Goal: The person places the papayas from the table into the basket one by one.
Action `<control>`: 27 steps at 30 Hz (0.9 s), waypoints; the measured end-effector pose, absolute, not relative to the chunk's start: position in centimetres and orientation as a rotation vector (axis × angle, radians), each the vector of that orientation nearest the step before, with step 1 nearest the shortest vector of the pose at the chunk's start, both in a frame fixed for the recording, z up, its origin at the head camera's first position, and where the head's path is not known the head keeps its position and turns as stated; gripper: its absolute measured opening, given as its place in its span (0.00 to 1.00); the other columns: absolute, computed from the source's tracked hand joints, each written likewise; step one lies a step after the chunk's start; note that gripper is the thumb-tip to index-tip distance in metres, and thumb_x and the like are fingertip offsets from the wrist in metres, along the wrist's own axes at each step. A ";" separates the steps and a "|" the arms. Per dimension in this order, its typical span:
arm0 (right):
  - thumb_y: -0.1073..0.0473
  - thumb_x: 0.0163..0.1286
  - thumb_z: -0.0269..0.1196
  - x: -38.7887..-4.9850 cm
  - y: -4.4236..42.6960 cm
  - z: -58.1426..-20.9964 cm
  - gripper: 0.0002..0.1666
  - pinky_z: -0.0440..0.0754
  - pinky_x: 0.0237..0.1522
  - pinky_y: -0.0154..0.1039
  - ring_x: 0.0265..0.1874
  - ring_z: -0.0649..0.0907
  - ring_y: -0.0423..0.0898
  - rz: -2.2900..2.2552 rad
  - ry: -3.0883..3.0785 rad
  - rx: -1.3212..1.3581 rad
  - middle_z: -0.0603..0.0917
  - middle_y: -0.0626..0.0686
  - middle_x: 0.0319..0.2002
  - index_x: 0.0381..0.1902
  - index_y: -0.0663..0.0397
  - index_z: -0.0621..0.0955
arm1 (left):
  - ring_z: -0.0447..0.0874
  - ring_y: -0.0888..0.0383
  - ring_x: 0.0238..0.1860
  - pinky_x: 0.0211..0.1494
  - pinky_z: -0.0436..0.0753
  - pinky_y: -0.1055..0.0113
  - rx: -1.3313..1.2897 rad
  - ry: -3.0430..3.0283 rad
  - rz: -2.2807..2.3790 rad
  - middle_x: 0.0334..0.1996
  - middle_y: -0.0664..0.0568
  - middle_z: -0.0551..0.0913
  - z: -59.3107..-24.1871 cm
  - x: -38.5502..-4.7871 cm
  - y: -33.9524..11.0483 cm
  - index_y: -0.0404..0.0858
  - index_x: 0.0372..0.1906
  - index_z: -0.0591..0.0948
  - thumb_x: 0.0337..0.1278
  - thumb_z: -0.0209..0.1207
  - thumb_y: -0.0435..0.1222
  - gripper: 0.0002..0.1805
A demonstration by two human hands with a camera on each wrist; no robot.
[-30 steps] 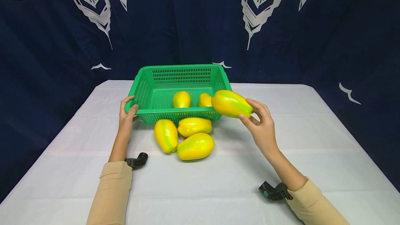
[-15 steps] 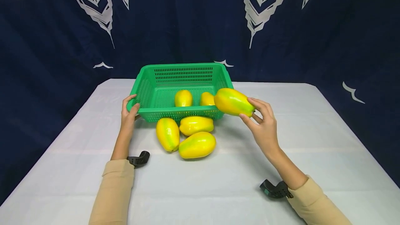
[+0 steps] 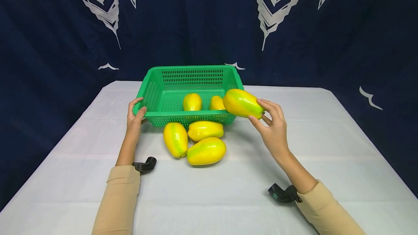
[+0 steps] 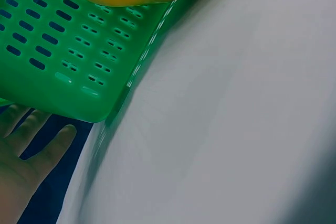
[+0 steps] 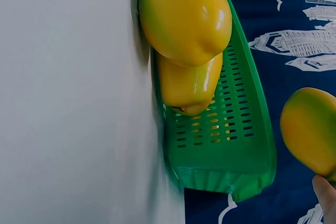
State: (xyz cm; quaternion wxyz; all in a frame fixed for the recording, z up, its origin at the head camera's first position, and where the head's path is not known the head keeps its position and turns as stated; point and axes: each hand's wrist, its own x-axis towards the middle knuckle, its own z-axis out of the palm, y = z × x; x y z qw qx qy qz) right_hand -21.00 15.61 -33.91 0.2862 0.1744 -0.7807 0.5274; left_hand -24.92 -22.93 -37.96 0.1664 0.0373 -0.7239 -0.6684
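My left hand grips the near-left corner of a green plastic basket, thumb over the rim. A yellow papaya with green streaks is pinched at its stem end between the thumb and fingers of my right hand. It is held up over the basket's near-right corner; the right wrist view shows this papaya apart from the basket wall. Inside the basket lie two papayas, one partly hidden by the held one. Three more, including a front papaya, lie close together on the table before the basket.
A white cloth covers the table. Behind it hangs a dark blue curtain with white printed shapes. Black wrist cameras are strapped on both forearms.
The held papaya and my right hand have risen slightly. The head view has shifted a little. My left hand keeps its grip on the basket, and the other papayas stay put.
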 end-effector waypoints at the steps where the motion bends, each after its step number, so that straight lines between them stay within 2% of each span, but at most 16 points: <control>1: 0.66 0.56 0.65 -21.1 15.6 -33.9 0.29 0.73 0.50 0.23 0.54 0.71 0.36 1.404 -2.088 0.467 0.69 0.53 0.56 0.57 0.55 0.73 | 0.66 0.56 0.51 0.51 0.68 0.59 0.104 -2.057 -1.906 0.61 0.48 0.60 -37.9 -24.9 -22.9 0.51 0.64 0.60 0.62 0.44 0.41 0.24; 10: 0.64 0.55 0.65 -21.9 15.1 -33.9 0.29 0.73 0.52 0.26 0.56 0.71 0.42 1.418 -2.086 0.458 0.68 0.53 0.57 0.57 0.55 0.73 | 0.65 0.52 0.53 0.50 0.69 0.59 0.092 -2.048 -1.896 0.61 0.48 0.60 -37.8 -24.7 -22.8 0.51 0.63 0.61 0.62 0.45 0.41 0.24; 19: 0.62 0.57 0.64 -22.7 14.5 -33.8 0.29 0.72 0.54 0.28 0.56 0.69 0.39 1.472 -2.076 0.446 0.68 0.52 0.57 0.57 0.55 0.73 | 0.65 0.53 0.53 0.50 0.69 0.60 0.097 -2.054 -1.899 0.61 0.47 0.60 -37.9 -24.8 -22.9 0.51 0.63 0.61 0.62 0.44 0.41 0.23; 27: 0.61 0.58 0.64 -23.7 13.7 -33.9 0.28 0.73 0.55 0.32 0.57 0.70 0.42 1.480 -2.086 0.417 0.67 0.53 0.57 0.57 0.55 0.73 | 0.65 0.53 0.53 0.50 0.69 0.62 0.103 -2.059 -1.904 0.62 0.47 0.59 -37.9 -24.8 -22.9 0.52 0.63 0.61 0.62 0.44 0.41 0.23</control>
